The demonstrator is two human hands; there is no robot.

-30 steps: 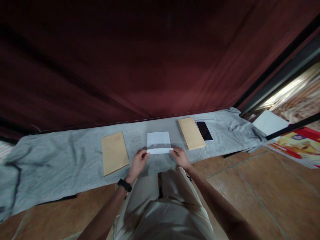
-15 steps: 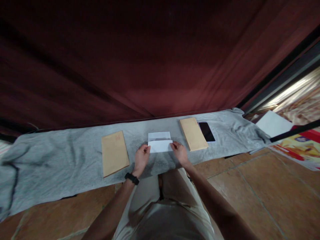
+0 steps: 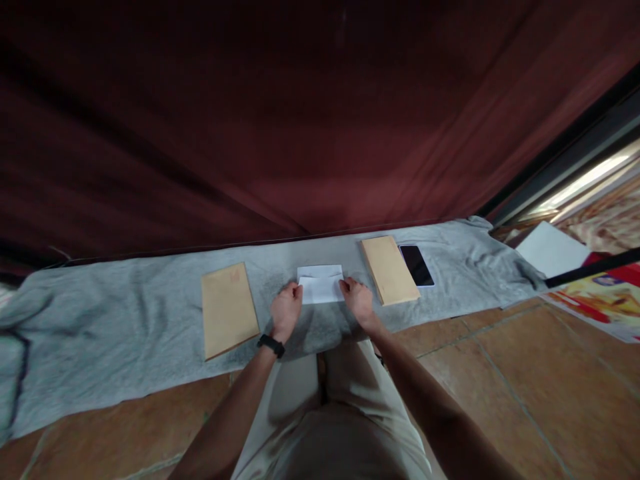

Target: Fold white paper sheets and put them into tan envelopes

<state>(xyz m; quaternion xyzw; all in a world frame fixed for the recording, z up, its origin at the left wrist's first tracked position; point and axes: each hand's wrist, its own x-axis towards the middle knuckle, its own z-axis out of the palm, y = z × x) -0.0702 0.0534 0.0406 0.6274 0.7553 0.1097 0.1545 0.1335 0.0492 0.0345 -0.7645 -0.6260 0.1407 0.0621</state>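
Observation:
A white sheet of paper (image 3: pixel 321 291) lies on the grey cloth in front of me, its near part folded up over the far part. My left hand (image 3: pixel 287 309), with a dark band on the wrist, is closed on the sheet's left edge, thumb on top. At the right edge my right hand (image 3: pixel 357 301) pinches the same paper. A narrow strip of the far part shows beyond the fold's edge. To the left lies a brown envelope (image 3: pixel 229 311) with a faint reddish mark at its upper corner. Several more brown envelopes (image 3: pixel 390 270) appear stacked to the right.
A phone (image 3: pixel 417 265) with a dark screen lies beside the right-hand stack. The grey cloth (image 3: pixel 130 327) covers a long, low surface against a dark red curtain (image 3: pixel 300 133). Tiled floor (image 3: pixel 525 360) shows in front, and a colourful printed box or sheet (image 3: pixel 610 293) stands at the far right.
The folded-up flap of the paper has moved farther from me, leaving less of the far part showing. Both hands have stayed at its side edges, fingers curled in more.

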